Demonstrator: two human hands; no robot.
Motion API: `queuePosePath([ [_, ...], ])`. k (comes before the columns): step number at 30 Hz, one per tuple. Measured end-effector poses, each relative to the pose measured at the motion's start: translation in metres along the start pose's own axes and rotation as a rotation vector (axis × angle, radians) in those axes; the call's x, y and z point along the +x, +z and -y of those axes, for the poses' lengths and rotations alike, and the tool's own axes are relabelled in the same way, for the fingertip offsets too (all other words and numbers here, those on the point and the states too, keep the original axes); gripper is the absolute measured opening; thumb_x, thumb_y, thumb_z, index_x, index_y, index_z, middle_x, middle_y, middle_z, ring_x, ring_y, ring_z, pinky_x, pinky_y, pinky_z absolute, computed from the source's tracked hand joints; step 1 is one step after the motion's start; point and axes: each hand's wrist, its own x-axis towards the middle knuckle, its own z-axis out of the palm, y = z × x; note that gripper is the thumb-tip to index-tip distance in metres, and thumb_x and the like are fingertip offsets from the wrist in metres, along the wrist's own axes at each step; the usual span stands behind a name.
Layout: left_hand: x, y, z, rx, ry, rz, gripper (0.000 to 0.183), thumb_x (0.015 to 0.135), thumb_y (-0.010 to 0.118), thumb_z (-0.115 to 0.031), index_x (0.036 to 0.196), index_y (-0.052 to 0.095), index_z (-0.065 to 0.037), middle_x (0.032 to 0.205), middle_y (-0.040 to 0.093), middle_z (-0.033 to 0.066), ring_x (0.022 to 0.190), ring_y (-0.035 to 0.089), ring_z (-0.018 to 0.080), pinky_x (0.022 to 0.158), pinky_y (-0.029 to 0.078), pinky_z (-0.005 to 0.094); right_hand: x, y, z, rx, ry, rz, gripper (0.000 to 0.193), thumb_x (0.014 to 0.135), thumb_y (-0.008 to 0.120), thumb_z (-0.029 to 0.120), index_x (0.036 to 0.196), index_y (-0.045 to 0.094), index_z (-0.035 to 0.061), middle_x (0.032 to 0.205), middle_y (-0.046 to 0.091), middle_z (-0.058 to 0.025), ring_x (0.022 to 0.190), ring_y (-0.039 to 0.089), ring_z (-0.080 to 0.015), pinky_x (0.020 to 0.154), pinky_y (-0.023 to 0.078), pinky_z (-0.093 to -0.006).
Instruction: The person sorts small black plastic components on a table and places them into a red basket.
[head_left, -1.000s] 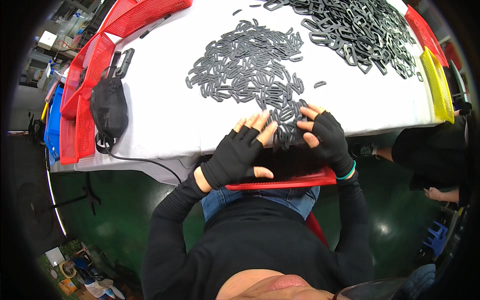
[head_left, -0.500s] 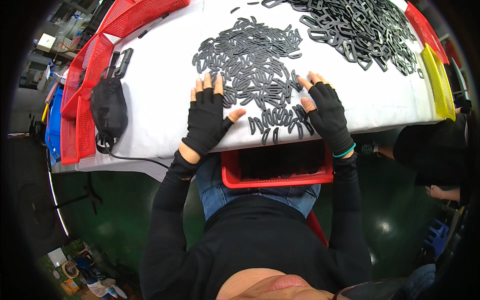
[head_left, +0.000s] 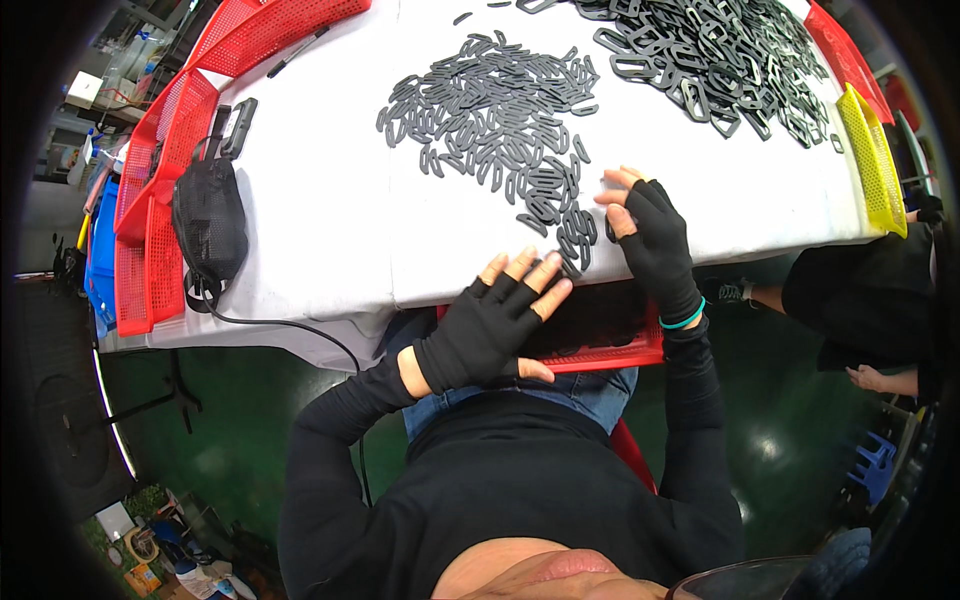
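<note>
A spread pile of small dark-grey elongated pieces with slots (head_left: 500, 95) lies on the white-covered table, with a narrow trail of them running down to its front edge. My left hand (head_left: 485, 325), in a black fingerless glove, is open at that edge, its fingertips by the end of the trail. Below it, on my lap, sits a red basket (head_left: 600, 358) holding dark contents, partly hidden by the hand. My right hand (head_left: 650, 235), gloved alike, rests at the trail's right side with fingers extended and thumb apart. A dark piece shows beside its thumb.
Larger black oblong rings (head_left: 710, 70) are heaped at the far right, near a yellow basket (head_left: 870, 165). Red baskets (head_left: 150, 265) line the left edge, beside a black mesh pouch (head_left: 210, 220) with a cable. A pen (head_left: 297, 52) lies far left. Another person's hand (head_left: 868, 378) shows at right.
My left hand has swept right and toward me, from the pile's left side to over the basket. Pieces at the table's front edge are fewer. My right hand has shifted slightly.
</note>
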Motion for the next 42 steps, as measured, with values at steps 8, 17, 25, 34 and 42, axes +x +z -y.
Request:
queuePosePath([
  [8, 0.021, -0.012, 0.073, 0.015, -0.21, -0.275, 0.091, 0.079, 0.065, -0.053, 0.148, 0.026, -0.01, 0.153, 0.018, 0.0223, 0.143, 0.015, 0.0394, 0.114, 0.011, 0.0526, 0.044, 0.02, -0.025, 0.088, -0.141, 0.072, 0.019, 0.086, 0.066, 0.017, 0.098, 0.067, 0.0023, 0.106, 0.066, -0.0132, 0.108, 0.058, -0.0333, 0.093, 0.045, -0.0388],
  [17, 0.05, -0.018, 0.184, 0.24, -0.657, -0.326, 0.092, 0.088, 0.042, -0.068, 0.146, 0.023, 0.001, 0.147, 0.025, 0.0319, 0.139, 0.021, 0.0459, 0.112, 0.013, 0.0541, 0.129, 0.058, -0.085, -0.464, -0.252, 0.107, 0.059, 0.09, 0.053, 0.047, 0.135, 0.047, 0.0081, 0.136, 0.044, -0.0259, 0.128, 0.041, -0.0407, 0.107, 0.032, -0.0446],
  [25, 0.161, -0.051, 0.253, 0.176, -0.616, -0.235, 0.081, 0.09, 0.04, -0.063, 0.144, 0.031, -0.003, 0.149, 0.029, 0.0243, 0.14, 0.023, 0.04, 0.114, 0.014, 0.0505, 0.114, 0.047, -0.054, 0.036, -0.24, 0.076, 0.024, 0.091, 0.06, 0.028, 0.093, 0.068, 0.0049, 0.099, 0.068, -0.0107, 0.087, 0.064, -0.025, 0.077, 0.05, -0.0321],
  [34, 0.238, -0.041, 0.264, 0.182, -0.339, -0.077, 0.063, 0.097, 0.033, -0.046, 0.146, 0.03, -0.007, 0.153, 0.028, 0.0124, 0.143, 0.021, 0.0271, 0.116, 0.012, 0.0432, 0.134, 0.05, -0.084, -0.077, -0.087, -0.127, 0.035, 0.096, 0.048, 0.03, 0.12, 0.058, 0.0065, 0.119, 0.059, -0.019, 0.111, 0.055, -0.0343, 0.095, 0.043, -0.0377],
  [42, 0.147, -0.053, 0.202, -0.31, 0.031, -0.093, 0.046, 0.1, 0.038, -0.027, 0.139, 0.043, -0.003, 0.144, 0.041, 0.017, 0.138, 0.032, 0.0288, 0.114, 0.02, 0.0369, 0.136, 0.054, -0.099, -0.452, -0.273, 0.072, 0.043, 0.096, 0.043, 0.034, 0.131, 0.052, 0.0088, 0.134, 0.049, -0.0208, 0.128, 0.042, -0.0371, 0.107, 0.032, -0.0427],
])
